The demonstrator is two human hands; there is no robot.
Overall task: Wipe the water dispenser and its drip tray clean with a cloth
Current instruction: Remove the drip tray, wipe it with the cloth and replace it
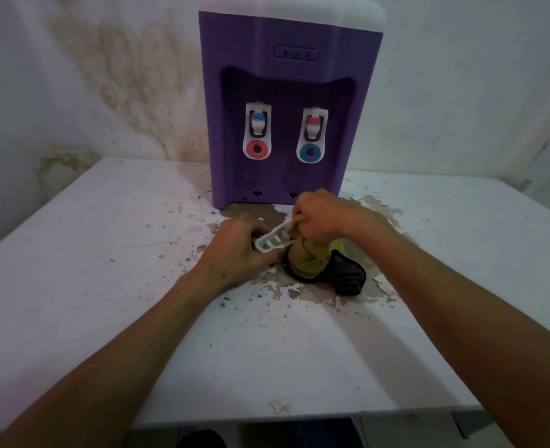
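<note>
**Hands wiping a white drip tray in front of a purple water dispenser**

Peeling white paint covers the table (pixel 73 253) we look down on, with brown patches of bare surface spread around the middle where the hands work. Behind the table, the wall (pixel 121 76) carries a large yellowish-brown damp stain to the left of the dispenser.

At the back of the table stands the water dispenser (pixel 286 92), purple with a white top. Its recessed front holds two white taps: the left tap (pixel 258 130) has a blue cap above and a red ring below, the right tap (pixel 312 135) a red cap above and a blue ring below. A small oval panel (pixel 296 53) with three tiny marks sits higher up; we cannot read any writing or brand on it.

Just in front of the dispenser's base, both bare forearms reach in from the bottom corners. Our left hand (pixel 235 250) lies knuckles up, its fingers curled around the near end of the drip tray (pixel 272 240), a narrow white slotted piece tilted up off the table. Our right hand (pixel 322 218) is a closed fist, gripping the bunched top of the cloth (pixel 309 260) and pressing it against the far end of the tray. The cloth is olive-yellow, with a dark grey part trailing onto the table to the right and a sliver of bright green showing under the wrist. Nothing stands between the hands and the dispenser.
</note>
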